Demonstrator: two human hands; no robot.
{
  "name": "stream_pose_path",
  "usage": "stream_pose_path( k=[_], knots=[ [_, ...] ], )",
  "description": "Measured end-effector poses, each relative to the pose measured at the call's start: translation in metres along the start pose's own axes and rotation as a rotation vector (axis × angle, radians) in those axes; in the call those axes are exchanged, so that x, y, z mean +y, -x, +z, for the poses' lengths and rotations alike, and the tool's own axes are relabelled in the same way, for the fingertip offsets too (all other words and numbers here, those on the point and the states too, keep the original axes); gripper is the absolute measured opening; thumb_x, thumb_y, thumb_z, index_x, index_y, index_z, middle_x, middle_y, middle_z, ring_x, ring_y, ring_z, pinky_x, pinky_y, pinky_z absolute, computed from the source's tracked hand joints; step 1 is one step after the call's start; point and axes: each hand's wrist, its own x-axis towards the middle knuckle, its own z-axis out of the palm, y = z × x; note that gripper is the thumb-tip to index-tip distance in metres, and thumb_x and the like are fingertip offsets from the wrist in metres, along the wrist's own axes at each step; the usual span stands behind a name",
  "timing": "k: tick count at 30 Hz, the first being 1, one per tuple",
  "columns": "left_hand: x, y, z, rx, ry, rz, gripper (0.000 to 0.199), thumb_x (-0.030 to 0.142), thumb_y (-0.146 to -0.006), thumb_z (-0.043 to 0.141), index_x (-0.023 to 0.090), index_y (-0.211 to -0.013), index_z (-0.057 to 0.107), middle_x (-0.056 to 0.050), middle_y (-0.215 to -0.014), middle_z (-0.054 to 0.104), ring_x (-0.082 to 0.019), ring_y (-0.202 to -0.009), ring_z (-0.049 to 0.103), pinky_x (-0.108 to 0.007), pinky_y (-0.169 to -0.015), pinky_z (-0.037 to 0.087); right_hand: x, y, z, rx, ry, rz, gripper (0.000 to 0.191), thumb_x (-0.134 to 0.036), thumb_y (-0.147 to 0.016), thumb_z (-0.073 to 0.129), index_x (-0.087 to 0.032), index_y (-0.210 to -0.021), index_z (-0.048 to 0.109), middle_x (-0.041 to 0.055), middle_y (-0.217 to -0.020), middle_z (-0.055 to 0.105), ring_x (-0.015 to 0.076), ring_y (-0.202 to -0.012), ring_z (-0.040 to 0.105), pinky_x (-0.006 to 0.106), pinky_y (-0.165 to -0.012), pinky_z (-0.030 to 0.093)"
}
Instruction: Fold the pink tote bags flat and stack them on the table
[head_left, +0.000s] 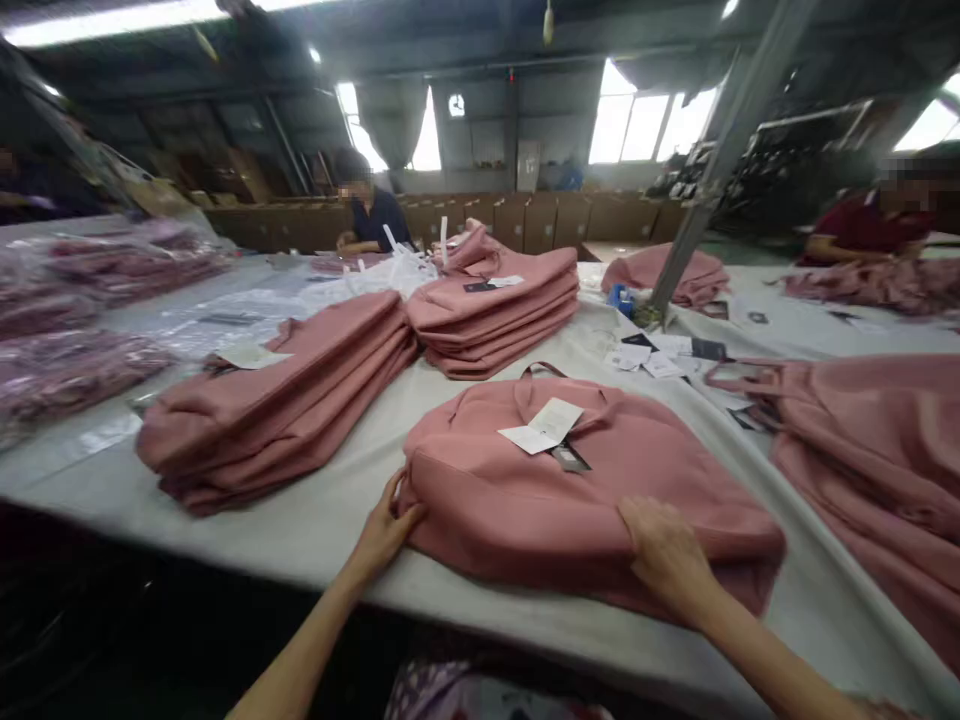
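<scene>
A pink bag point(660, 450) with a thin carrying loop lies on the white-covered table in front of me. On top of it rest an unfolded pale card point(546, 425) and a dark hang tag point(570, 457). My left hand point(386, 530) grips the bag's left end, its thumb on the near side and the other fingers against the end. Along the near side, toward the right, my right hand point(660, 545) is closed over the bag's edge; its fingertips are partly hidden.
Pink bags are piled at left point(285, 400), behind point(495, 300) and at right point(885, 450). Loose tags point(660, 355) lie near a slanted metal post point(720, 170). Plastic-wrapped bags point(82, 340) fill the far left. Co-workers sit across the table point(371, 215) and at right point(862, 230).
</scene>
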Motion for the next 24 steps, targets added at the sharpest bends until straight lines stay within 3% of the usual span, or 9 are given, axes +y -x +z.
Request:
stream_pose_path(
  k=[5,9,11,14,17,19,21,23,24],
  knots=[
    [-0.004,0.001,-0.003,0.04,-0.014,-0.021,0.07,0.052,-0.074,0.065,0.021,-0.132,0.038,0.0,-0.078,0.067,-0.022,-0.07,0.065,-0.032,-0.062,0.05,-0.007,-0.024,-0.045,-0.144,-0.051,-0.054,0.055,-0.052,-0.061,0.075,-0.017,-0.098,0.057,0.011,-0.099,0.059,0.0321,-0.091,0.051,0.04,-0.077,0.034],
    [-0.007,0.006,0.003,0.111,-0.054,-0.012,0.06,0.054,-0.076,0.063,0.021,-0.121,0.041,0.004,-0.067,0.06,-0.02,-0.061,0.061,-0.029,-0.056,0.046,-0.015,-0.027,-0.067,-0.205,-0.12,-0.128,0.046,-0.055,-0.072,0.069,-0.019,-0.099,0.059,0.0094,-0.1,0.059,0.0292,-0.091,0.053,0.038,-0.077,0.035],
    [-0.007,0.007,0.006,0.13,-0.077,0.006,0.055,0.054,-0.078,0.062,0.021,-0.117,0.041,0.005,-0.065,0.059,-0.019,-0.06,0.061,-0.028,-0.055,0.046,-0.015,-0.032,-0.06,-0.138,-0.112,-0.067,0.037,-0.048,-0.071,0.073,-0.02,-0.09,0.057,0.0068,-0.094,0.061,0.0262,-0.085,0.055,0.033,-0.072,0.035],
    [-0.008,0.008,0.009,0.148,-0.124,0.054,0.046,0.052,-0.08,0.06,0.022,-0.108,0.041,0.005,-0.067,0.061,-0.019,-0.061,0.063,-0.029,-0.056,0.048,-0.013,-0.043,-0.028,0.005,-0.064,0.075,0.029,-0.039,-0.072,0.073,-0.02,-0.081,0.054,0.0035,-0.082,0.064,0.0223,-0.075,0.058,0.029,-0.061,0.031],
    [-0.005,0.018,0.009,0.21,-0.205,0.139,0.038,0.049,-0.08,0.062,0.023,-0.098,0.043,0.003,-0.068,0.063,-0.02,-0.06,0.063,-0.031,-0.055,0.05,-0.011,-0.049,0.008,0.055,-0.038,0.079,0.023,-0.039,-0.083,0.065,-0.018,-0.08,0.056,0.0061,-0.08,0.065,0.0228,-0.075,0.06,0.03,-0.062,0.031],
    [0.005,0.033,0.011,0.282,-0.257,0.215,0.033,0.048,-0.08,0.064,0.022,-0.092,0.047,-0.001,-0.073,0.064,-0.022,-0.066,0.064,-0.035,-0.061,0.052,-0.009,-0.052,0.016,0.061,-0.043,0.046,0.022,-0.038,-0.085,0.062,-0.017,-0.083,0.058,0.0072,-0.082,0.066,0.0235,-0.078,0.061,0.031,-0.065,0.033],
    [0.025,0.049,0.02,0.247,-0.323,0.428,0.024,0.043,-0.083,0.063,0.022,-0.09,0.054,-0.005,-0.08,0.066,-0.022,-0.078,0.065,-0.037,-0.075,0.053,-0.006,-0.056,0.009,0.056,-0.059,0.004,0.022,-0.037,-0.082,0.067,-0.018,-0.091,0.06,0.0055,-0.087,0.068,0.0236,-0.081,0.062,0.03,-0.065,0.034],
    [0.05,0.056,0.035,-0.056,-0.452,0.865,0.019,0.035,-0.089,0.056,0.021,-0.102,0.06,-0.008,-0.095,0.069,-0.022,-0.094,0.064,-0.037,-0.091,0.049,-0.001,-0.061,-0.006,0.037,-0.077,-0.042,0.03,-0.037,-0.077,0.071,-0.023,-0.101,0.06,0.002,-0.091,0.069,0.0232,-0.084,0.063,0.029,-0.064,0.035],
    [0.062,0.054,0.045,-0.3,-0.542,1.117,0.028,0.033,-0.092,0.051,0.02,-0.117,0.057,-0.01,-0.108,0.068,-0.022,-0.106,0.061,-0.037,-0.098,0.046,0.001,-0.063,-0.013,0.023,-0.084,-0.06,0.033,-0.038,-0.075,0.072,-0.026,-0.104,0.06,0.0002,-0.092,0.069,0.0228,-0.084,0.063,0.029,-0.063,0.035]
  ],
)
